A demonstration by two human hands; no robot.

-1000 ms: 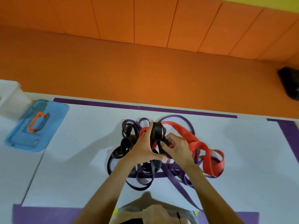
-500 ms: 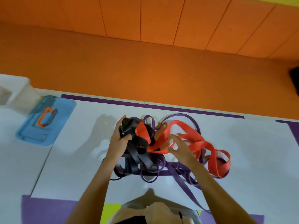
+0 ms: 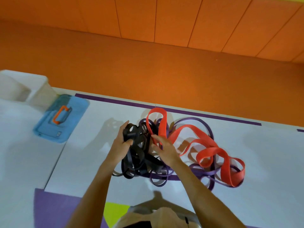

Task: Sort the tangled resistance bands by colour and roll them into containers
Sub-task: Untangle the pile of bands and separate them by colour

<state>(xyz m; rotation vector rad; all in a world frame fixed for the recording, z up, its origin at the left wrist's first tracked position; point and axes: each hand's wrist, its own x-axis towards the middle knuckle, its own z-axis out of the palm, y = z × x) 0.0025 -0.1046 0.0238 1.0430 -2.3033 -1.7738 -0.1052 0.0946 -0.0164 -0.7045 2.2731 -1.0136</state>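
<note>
The tangled resistance bands lie in one heap near the middle of the white desk [image 3: 263, 162]: a clump of black bands [image 3: 139, 155] on the left, a wide red band [image 3: 212, 152] looped from the far edge out to the right, and thin purple bands [image 3: 208, 173] threaded under and around both. The black clump is gripped at its upper end by the left hand [image 3: 120, 145], whose fingers and thumb are curled round several strands. The right hand [image 3: 164, 148] is held with fingers straight and spread, laid against the red band where it crosses the black; no pinch on it can be seen. The bands are judged to be light, limp and stretchy, with a rubbery surface likely to cling where strands cross, so a pull would probably only tighten the knot. A better hold is expected at a free outer loop, fed back through the crossings. A blue lid [image 3: 72, 111] with an orange handle and a white container [image 3: 41, 89] are seen well apart at the desk's left end.
</note>
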